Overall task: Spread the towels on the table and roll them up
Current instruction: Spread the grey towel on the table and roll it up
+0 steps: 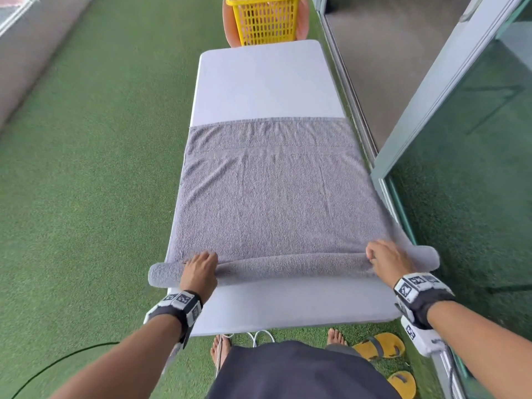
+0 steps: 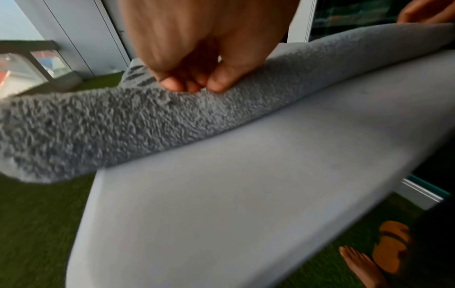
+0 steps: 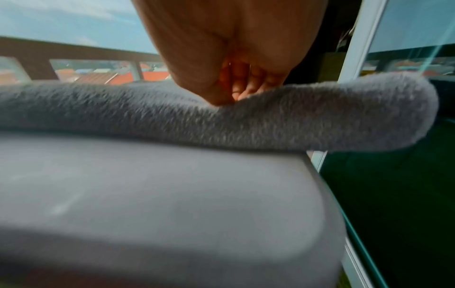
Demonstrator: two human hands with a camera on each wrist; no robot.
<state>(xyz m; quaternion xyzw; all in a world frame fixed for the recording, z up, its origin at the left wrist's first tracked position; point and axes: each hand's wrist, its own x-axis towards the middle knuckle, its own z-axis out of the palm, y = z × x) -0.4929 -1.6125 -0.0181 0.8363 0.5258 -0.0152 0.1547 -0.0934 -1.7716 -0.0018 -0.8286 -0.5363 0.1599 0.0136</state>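
We have the grey towel [image 1: 270, 197] laid flat along the white bench [image 1: 267, 79], and the rolling is under way at the near end: a slim roll [image 1: 288, 269] runs right across the bench, its two ends poking out past the left and right edges. Our left hand [image 1: 200, 272] sits on the roll near the left edge, fingers [image 2: 172, 83] curled down and pinching the terry against the thumb, as the left wrist view shows. Our right hand [image 1: 387, 259] is on the roll near the right edge, fingers [image 3: 246, 85] bent and tucked into the cloth, gripping it the same way. So spreading looks done for this towel, and only the first turn or so of the roll is made; most of its length lies flat toward the far end, short of the bench's far edge. A yellow basket [image 1: 266, 21] stands beyond the far end with something pink inside, maybe more towels, though we cannot tell. We judge the job to be at an early stage.
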